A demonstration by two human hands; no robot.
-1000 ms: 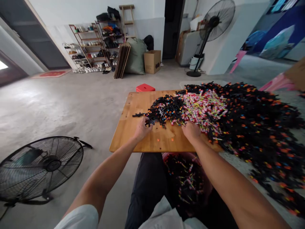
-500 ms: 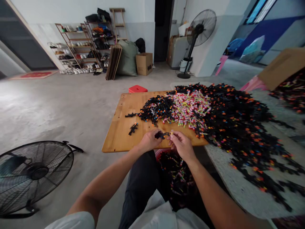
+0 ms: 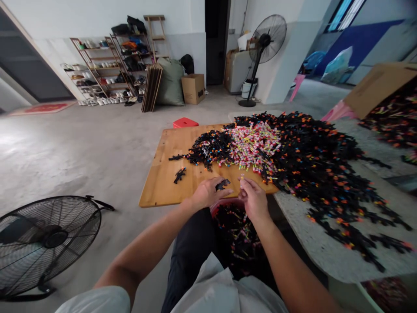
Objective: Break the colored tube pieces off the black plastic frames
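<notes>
My left hand [image 3: 207, 192] is closed around a black toy gun [image 3: 223, 184], held above the front edge of the wooden board [image 3: 151, 191]. A short gap to the right, my right hand [image 3: 253, 195] pinches a small pale tube [image 3: 242, 177] upright between thumb and fingers. Beyond the hands lies a heap of pink, white and yellow tubes [image 3: 254, 143]. Left of it sits a smaller pile of black toy guns [image 3: 208, 150], and a single toy gun [image 3: 180, 174] lies apart on the board.
A large heap of black toy guns with orange tips [image 3: 319, 161] covers the stone-like table [image 3: 309, 234] at right. Below my hands is a tub [image 3: 215, 211] of finished-looking pieces. A floor fan [image 3: 54, 237] stands at left, a red stool [image 3: 185, 123] behind the board.
My hands have moved apart: the right hand with the pale tube is now clear of the toy gun in my left. The whole view has shifted slightly.
</notes>
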